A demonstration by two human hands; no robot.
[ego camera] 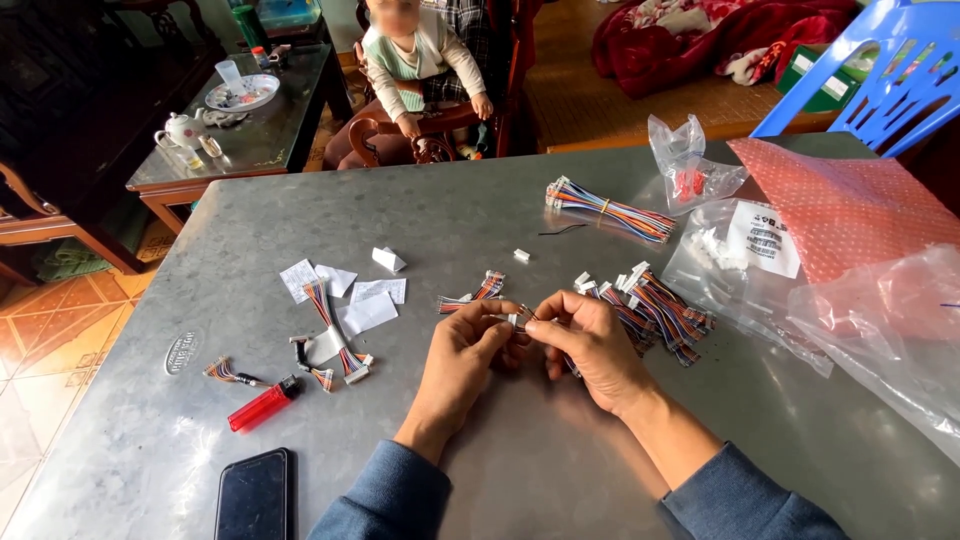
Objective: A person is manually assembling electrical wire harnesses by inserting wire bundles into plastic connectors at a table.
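Centrally, just below mid-frame: small multicoloured wire harness with white connector, pinched between left hand and right hand, both closed narrowly on it with fingertips meeting. Long axis roughly left–right across the frame, connector end toward the left hand; loose wire end hidden under the right fingers, exact length not discernible. Thin striped leads in orange, blue and red, short white plastic housing.

Right of the hands, touching the right knuckles' far side: heap of similar harnesses with white plugs. Upper right: banded wire bundle, clear plastic bags, pink bubble sheet. Just above the left hand: single finished harness. Left of centre: paper slips and several loose harnesses. Lower left: red lighter, black phone at the bottom edge. All resting on grey metal table. Nothing lying between the hands and the camera; blue sleeves at the bottom edge.
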